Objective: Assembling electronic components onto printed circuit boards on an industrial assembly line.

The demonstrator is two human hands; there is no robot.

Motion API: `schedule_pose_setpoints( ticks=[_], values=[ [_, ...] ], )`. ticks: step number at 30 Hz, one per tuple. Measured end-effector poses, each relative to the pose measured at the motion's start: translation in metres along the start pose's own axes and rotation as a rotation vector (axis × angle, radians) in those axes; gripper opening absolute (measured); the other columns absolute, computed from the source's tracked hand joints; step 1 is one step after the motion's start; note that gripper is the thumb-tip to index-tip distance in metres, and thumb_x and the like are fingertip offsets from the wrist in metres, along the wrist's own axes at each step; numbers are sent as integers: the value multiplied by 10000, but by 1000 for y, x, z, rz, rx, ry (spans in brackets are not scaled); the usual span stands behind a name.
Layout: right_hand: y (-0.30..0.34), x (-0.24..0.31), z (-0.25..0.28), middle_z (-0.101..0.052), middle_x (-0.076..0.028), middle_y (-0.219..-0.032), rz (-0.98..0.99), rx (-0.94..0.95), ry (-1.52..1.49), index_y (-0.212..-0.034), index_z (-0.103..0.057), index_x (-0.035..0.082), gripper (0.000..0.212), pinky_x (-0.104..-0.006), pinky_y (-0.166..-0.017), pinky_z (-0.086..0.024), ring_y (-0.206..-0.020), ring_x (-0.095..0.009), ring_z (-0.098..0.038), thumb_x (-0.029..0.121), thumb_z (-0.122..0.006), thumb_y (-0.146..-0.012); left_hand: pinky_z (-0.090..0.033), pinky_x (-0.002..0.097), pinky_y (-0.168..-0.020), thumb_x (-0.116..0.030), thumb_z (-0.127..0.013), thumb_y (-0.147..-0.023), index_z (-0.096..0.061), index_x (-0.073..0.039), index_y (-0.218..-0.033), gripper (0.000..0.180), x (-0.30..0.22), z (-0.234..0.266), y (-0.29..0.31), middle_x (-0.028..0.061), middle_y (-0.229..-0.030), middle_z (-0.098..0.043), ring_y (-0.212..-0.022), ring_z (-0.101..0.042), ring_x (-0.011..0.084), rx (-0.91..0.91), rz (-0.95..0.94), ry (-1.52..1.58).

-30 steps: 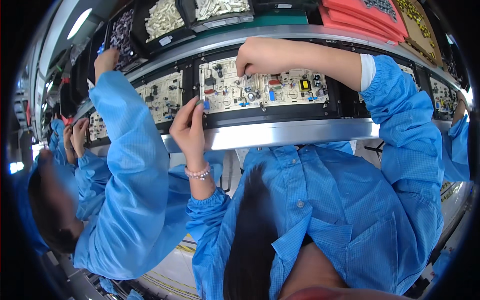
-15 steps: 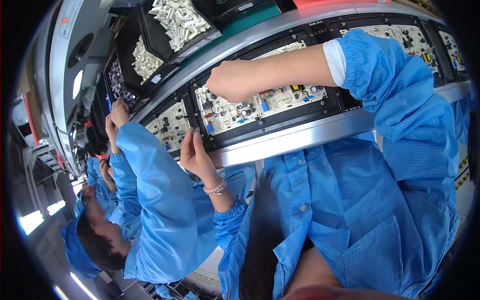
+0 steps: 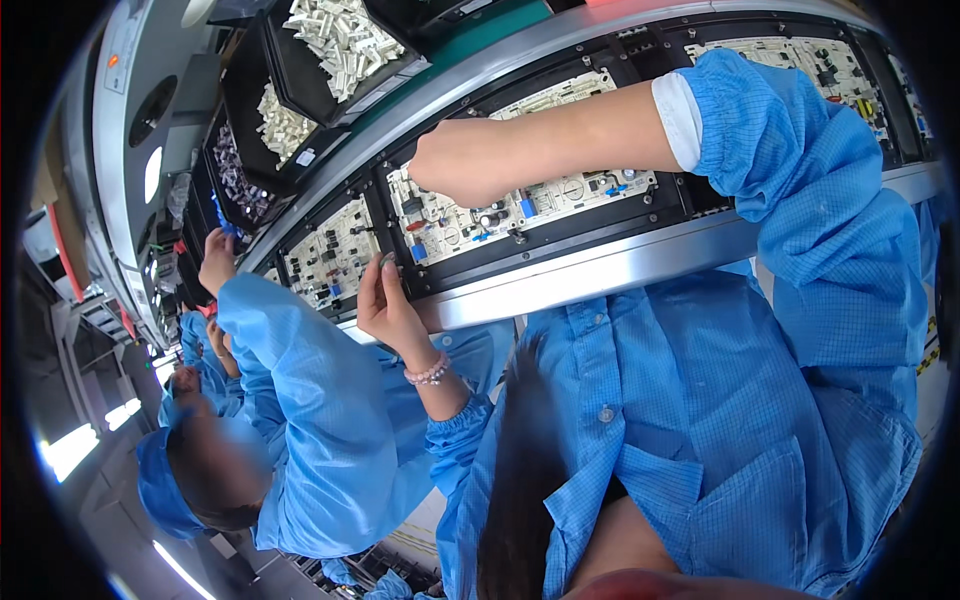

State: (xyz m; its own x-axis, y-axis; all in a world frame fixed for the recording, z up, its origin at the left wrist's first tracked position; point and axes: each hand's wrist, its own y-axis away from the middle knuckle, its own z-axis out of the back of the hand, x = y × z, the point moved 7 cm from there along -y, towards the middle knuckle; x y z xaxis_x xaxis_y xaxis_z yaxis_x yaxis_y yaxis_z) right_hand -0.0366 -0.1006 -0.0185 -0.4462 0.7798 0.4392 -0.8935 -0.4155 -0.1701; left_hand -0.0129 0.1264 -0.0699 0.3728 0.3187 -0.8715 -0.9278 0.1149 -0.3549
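R hand point(image 3: 460, 165): back up, knuckles bent, over UL part of cream rectangular circuit board point(image 3: 555, 205), ctr of frame. Fingertips hidden under the hand; can't tell if spread or pinching, nor whether a part is held. Forearm comes in from the right, across the board's upper edge, white cuff point(image 3: 677, 122) showing at end of blue checked sleeve point(image 3: 770, 180).

L hand point(image 3: 388, 310): just off board's lower L corner, by the black frame point(image 3: 560, 238) around it. Thumb + index tips close tog., pointing up; small greyish spot there, too small to tell if part or nail. Pink bead bracelet point(image 3: 428, 370) on wrist.

Board: populated, incl. blue block component point(image 3: 527, 207) nr lower edge. Shiny metal rail point(image 3: 580, 272) runs below the frame.

Similar cream board w/ dark components point(image 3: 335, 245) to L; another, cream w/ yellow bits point(image 3: 800, 65), UR.

UL: black plastic bin point(image 3: 290, 65) w/ white oblong pieces point(image 3: 345, 45). Co-worker's hand point(image 3: 217, 262) at L, nr small blue item point(image 3: 224, 215).
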Motion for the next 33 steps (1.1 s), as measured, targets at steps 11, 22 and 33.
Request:
schedule_pose_setpoints(
  ticks=[11,22,33],
  values=[
    [4,-10,-9,-691,-183,-756,-91,50,-71,-740,-703,12,113,-427,-636,-542,-711,-353,-679,4,-603,-689,-502,245,-760,29,-644,-868,-696,44,-1022,163,-19,-13,-4,116,-954,-699,-865,-648,159,169,-243,-202],
    [5,-18,-16,-704,-154,-805,-146,205,-61,-955,-702,0,224,-369,-665,-537,-742,-284,-688,80,-651,-752,-493,336,-734,-50,-738,-761,-721,-46,-873,114,-70,-70,-12,81,-861,-683,-794,-621,242,368,-488,-485],
    [86,-55,142,-693,-180,-970,-402,-410,-67,-1015,-684,6,246,-351,-810,-519,-925,-262,-670,177,-634,-844,-420,421,-933,-43,-745,-730,-738,-82,-841,118,-62,-50,-16,122,-1104,-592,-1091,-507,334,368,-584,-598]
  ],
)
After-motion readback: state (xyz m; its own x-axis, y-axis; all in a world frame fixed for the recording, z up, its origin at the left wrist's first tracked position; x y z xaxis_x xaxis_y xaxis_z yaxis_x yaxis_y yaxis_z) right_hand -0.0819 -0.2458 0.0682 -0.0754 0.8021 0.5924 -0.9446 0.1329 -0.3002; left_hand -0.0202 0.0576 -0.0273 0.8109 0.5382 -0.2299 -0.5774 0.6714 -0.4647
